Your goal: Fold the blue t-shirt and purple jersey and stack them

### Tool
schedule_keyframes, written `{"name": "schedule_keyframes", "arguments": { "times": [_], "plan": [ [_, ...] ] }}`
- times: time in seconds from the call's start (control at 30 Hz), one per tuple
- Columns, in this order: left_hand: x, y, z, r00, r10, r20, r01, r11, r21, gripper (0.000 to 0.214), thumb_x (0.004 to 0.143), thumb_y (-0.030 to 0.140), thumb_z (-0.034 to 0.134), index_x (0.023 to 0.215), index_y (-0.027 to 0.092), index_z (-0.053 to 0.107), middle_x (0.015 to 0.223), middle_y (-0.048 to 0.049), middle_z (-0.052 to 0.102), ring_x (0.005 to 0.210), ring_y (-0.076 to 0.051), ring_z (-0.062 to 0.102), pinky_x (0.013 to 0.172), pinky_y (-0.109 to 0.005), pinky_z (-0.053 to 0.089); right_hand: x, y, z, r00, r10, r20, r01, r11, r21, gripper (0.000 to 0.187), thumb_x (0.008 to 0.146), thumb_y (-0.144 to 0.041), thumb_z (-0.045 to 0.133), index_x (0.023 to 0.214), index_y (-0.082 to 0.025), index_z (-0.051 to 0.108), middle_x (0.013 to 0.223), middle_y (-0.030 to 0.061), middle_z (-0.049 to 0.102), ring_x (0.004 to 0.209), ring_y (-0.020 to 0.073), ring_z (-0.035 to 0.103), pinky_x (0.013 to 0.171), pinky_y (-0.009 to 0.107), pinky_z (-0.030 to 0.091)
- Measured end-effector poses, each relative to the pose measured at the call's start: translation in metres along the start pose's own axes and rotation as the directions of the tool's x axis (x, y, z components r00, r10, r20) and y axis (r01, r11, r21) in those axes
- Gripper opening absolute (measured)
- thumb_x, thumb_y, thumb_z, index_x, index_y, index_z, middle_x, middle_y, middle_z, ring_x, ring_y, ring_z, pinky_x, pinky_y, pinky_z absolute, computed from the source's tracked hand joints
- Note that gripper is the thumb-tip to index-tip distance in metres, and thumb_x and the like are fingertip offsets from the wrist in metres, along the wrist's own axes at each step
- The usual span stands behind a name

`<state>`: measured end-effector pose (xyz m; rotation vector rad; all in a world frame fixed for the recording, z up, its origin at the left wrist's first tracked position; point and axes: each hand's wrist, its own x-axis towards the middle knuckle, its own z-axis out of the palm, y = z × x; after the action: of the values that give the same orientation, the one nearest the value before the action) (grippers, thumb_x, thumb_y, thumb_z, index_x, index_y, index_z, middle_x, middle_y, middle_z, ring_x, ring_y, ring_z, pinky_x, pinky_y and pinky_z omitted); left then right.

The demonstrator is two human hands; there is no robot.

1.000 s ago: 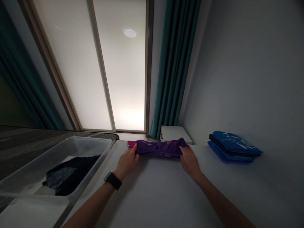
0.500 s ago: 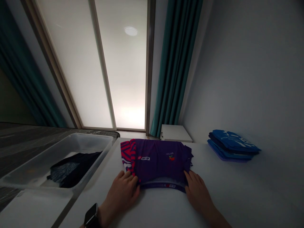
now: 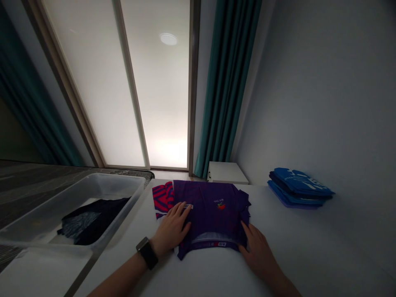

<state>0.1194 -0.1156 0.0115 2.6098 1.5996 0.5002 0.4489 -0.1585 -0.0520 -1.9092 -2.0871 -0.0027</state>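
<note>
A purple jersey (image 3: 204, 214) lies folded on the white table, its neckline toward me. One red-and-navy patterned sleeve (image 3: 162, 200) sticks out at the left, and a small red-and-green emblem shows on the front. My left hand (image 3: 173, 227), with a dark watch on its wrist, lies on the jersey's left part, fingers stretched over the cloth and partly covering a white logo. At the right edge, near the collar, my right hand (image 3: 258, 249) touches the cloth with thumb and forefinger apart.
A translucent plastic bin (image 3: 102, 179) with dark clothing (image 3: 95, 222) in it stands at the left. A stack of folded blue garments (image 3: 300, 187) sits on the table (image 3: 210, 276) at the right. Beyond the table are a white cabinet (image 3: 227, 172) and a teal curtain (image 3: 225, 90).
My left hand has let go of the jersey's near left corner and moved up and right onto its front. The patterned sleeve sticks out farther left. My right hand has loosened at its edge.
</note>
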Motion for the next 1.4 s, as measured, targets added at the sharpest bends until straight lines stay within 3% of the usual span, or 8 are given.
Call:
{"name": "schedule_keyframes", "arguments": {
  "times": [0.23, 0.33, 0.43, 0.6, 0.73, 0.83, 1.13, 1.4],
  "plan": [
    [-0.017, -0.025, 0.015, 0.989, -0.119, 0.090, 0.108, 0.988, 0.114, 0.059, 0.096, 0.051, 0.039, 0.149, 0.024, 0.038, 0.156, -0.0113, 0.033, 0.144, -0.038, 0.022, 0.112, -0.062, 0.019, 0.010, 0.006, -0.036, 0.992, -0.085, 0.095, 0.049, 0.941, 0.335, 0.039, 0.091, -0.048, 0.044, 0.109, -0.024, 0.069, 0.113, 0.0100, 0.067, 0.108, 0.0258, 0.061, 0.093, 0.039, 0.048],
    [-0.028, -0.030, 0.006, 0.984, -0.120, 0.131, 0.102, 0.985, 0.136, 0.061, 0.096, 0.055, 0.039, 0.149, 0.025, 0.037, 0.156, -0.0101, 0.032, 0.144, -0.038, 0.024, 0.111, -0.063, 0.020, 0.020, -0.001, -0.045, 0.995, -0.093, -0.024, 0.096, 0.930, 0.356, 0.036, 0.096, -0.040, 0.038, 0.091, -0.022, 0.069, 0.091, 0.0084, 0.067, 0.087, 0.0223, 0.062, 0.082, 0.037, 0.050],
    [-0.026, -0.033, -0.003, 0.989, -0.116, 0.093, 0.104, 0.986, 0.132, 0.059, 0.096, 0.054, 0.040, 0.147, 0.026, 0.040, 0.148, -0.0105, 0.046, 0.137, -0.036, 0.038, 0.109, -0.060, 0.025, 0.037, -0.016, -0.044, 0.969, -0.157, -0.191, 0.200, 0.952, 0.234, 0.029, 0.095, -0.030, 0.039, 0.098, -0.020, 0.067, 0.094, 0.0093, 0.064, 0.089, 0.0230, 0.060, 0.084, 0.039, 0.048],
    [0.010, -0.043, -0.007, 0.995, -0.054, -0.081, 0.059, 0.996, 0.062, 0.047, 0.098, 0.034, 0.038, 0.141, 0.017, 0.046, 0.133, -0.0110, 0.059, 0.124, -0.025, 0.052, 0.110, -0.043, 0.034, 0.089, -0.041, -0.034, 0.942, -0.322, -0.093, 0.327, 0.944, 0.042, 0.037, 0.092, -0.013, 0.036, 0.116, -0.018, 0.064, 0.123, 0.0113, 0.061, 0.117, 0.0235, 0.053, 0.103, 0.040, 0.038],
    [0.050, -0.060, 0.005, 0.992, -0.124, -0.025, 0.126, 0.989, 0.079, 0.051, 0.094, 0.029, 0.043, 0.144, 0.016, 0.042, 0.145, -0.0107, 0.049, 0.134, -0.023, 0.043, 0.113, -0.036, 0.033, 0.134, -0.045, -0.022, 0.967, -0.244, 0.071, 0.249, 0.967, -0.063, 0.042, 0.093, -0.017, 0.036, 0.128, -0.018, 0.059, 0.135, 0.0111, 0.057, 0.127, 0.0228, 0.048, 0.105, 0.037, 0.036],
    [0.071, -0.078, 0.016, 0.967, -0.253, 0.005, 0.251, 0.962, 0.112, 0.052, 0.096, 0.033, 0.040, 0.144, 0.012, 0.041, 0.149, -0.0152, 0.044, 0.138, -0.028, 0.038, 0.113, -0.041, 0.030, 0.151, -0.035, -0.010, 0.986, -0.129, 0.108, 0.140, 0.984, -0.107, 0.046, 0.096, -0.025, 0.034, 0.137, -0.014, 0.053, 0.142, 0.0138, 0.052, 0.132, 0.0266, 0.045, 0.106, 0.041, 0.035],
    [0.071, -0.104, 0.026, 0.883, -0.470, -0.007, 0.463, 0.868, 0.181, 0.059, 0.098, 0.042, 0.034, 0.145, 0.006, 0.037, 0.152, -0.0204, 0.037, 0.143, -0.032, 0.030, 0.113, -0.045, 0.026, 0.123, 0.022, 0.001, 0.966, 0.239, 0.095, -0.207, 0.943, -0.259, 0.056, 0.098, -0.033, 0.028, 0.145, -0.005, 0.039, 0.152, 0.0149, 0.038, 0.142, 0.0257, 0.030, 0.114, 0.043, 0.023],
    [0.064, -0.100, 0.022, 0.900, -0.436, -0.011, 0.429, 0.881, 0.200, 0.060, 0.096, 0.043, 0.036, 0.146, 0.009, 0.038, 0.151, -0.0164, 0.040, 0.142, -0.030, 0.031, 0.114, -0.045, 0.025, 0.089, 0.035, -0.020, 0.989, 0.132, -0.059, -0.144, 0.917, -0.373, 0.042, 0.094, -0.029, 0.037, 0.126, -0.014, 0.059, 0.114, 0.0153, 0.065, 0.105, 0.0297, 0.059, 0.085, 0.042, 0.041]
  ]
}}
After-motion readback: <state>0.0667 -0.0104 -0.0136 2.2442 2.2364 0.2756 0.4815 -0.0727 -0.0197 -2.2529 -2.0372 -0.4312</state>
